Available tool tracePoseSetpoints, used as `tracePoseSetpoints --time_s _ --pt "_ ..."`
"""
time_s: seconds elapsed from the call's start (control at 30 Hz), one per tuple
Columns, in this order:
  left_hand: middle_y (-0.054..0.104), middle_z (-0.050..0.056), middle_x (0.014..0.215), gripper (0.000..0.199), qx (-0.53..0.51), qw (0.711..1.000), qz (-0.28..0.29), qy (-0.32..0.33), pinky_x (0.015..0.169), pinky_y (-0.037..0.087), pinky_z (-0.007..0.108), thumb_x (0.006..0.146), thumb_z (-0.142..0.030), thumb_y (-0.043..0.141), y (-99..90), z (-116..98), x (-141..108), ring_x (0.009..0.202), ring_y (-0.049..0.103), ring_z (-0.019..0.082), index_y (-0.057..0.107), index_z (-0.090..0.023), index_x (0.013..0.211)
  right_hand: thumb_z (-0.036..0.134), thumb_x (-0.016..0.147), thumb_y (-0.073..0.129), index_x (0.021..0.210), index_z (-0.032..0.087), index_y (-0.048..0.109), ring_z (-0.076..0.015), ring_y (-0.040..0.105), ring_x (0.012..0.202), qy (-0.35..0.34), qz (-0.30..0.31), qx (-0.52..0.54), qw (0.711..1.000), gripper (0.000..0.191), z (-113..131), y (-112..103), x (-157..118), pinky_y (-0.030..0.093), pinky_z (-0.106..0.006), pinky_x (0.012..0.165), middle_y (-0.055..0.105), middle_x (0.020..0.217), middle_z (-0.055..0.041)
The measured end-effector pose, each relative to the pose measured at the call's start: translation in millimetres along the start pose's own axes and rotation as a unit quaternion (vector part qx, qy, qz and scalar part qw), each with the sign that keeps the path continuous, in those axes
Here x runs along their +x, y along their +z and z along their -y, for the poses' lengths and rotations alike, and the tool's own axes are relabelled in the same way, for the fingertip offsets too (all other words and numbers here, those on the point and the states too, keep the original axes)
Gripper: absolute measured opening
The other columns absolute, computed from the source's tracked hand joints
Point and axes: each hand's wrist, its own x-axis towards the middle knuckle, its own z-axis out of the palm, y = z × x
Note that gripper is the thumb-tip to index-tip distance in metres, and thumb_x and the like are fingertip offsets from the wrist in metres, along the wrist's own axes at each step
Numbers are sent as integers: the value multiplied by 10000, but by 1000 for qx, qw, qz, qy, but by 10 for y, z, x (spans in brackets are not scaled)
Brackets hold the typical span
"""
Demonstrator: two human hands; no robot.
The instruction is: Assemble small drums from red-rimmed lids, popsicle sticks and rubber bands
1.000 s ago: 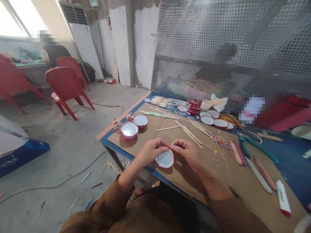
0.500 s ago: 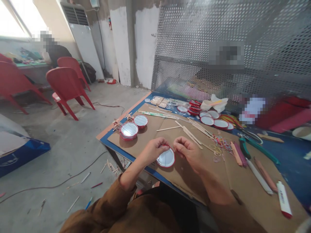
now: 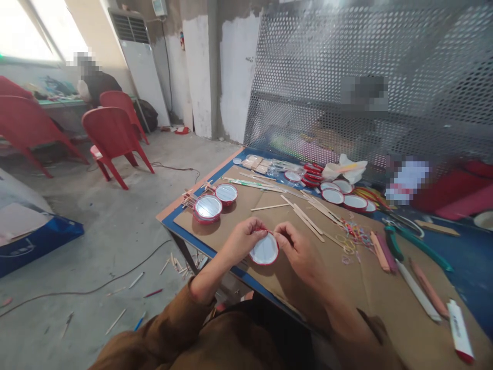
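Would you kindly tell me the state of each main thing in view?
Red-rimmed disc: held, pale face showing
Left hand: closed on the disc's rim
Right hand: fingertips together at the rim
Teal-handled tool: lying, handles apart
Coloured bands: loosely heaped
Cardboard: spread flat
White tube: lying down
Red chairs: upright

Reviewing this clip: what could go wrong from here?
The red-rimmed disc is close to the near edge of the table; if the left hand loosened its grip, it might drop to the floor.

The right hand has its fingertips at the rim; anything thin pinched there, too small to make out, could slip.

Loose sticks and coloured bands lie just beyond that hand, so a careless sweep might scatter them.
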Motion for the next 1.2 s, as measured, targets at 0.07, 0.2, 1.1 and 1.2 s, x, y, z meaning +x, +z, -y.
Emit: tracePoseSetpoints --time_s 0.07,0.2,1.1,1.2 --pt "523 -38 664 45 19 1000 -7 6 567 349 193 736 -205 551 12 -8 -2 612 464 93 554 -163 752 329 927 403 827 209 524 -154 546 723 -45 0 -48 998 198 18 -8 -29 402 -262 637 586 771 -18" --pt "515 -39 658 18 9 999 -39 1 574 350 194 745 -180 534 41 -13 -6 612 456 95 544 -166 747 282 915 452 794 206 569 -145 553 703 -103 4 -94 990 186 42 -27 -77 397 -249 626 584 745 -18" --pt "489 -28 733 63 -92 976 -193 41 593 373 192 833 -243 481 56 76 -83 645 450 98 491 -184 851 277 555 750 729 187 528 -80 507 356 304 -33 349 886 296 -149 -34 52 299 -141 290 590 492 29" --pt "506 -26 729 65 -69 978 -190 44 592 377 195 836 -243 480 62 76 -88 644 465 101 505 -185 850 306 577 740 766 197 525 -76 475 358 283 -62 352 890 307 -173 -40 79 261 -143 289 549 490 52"
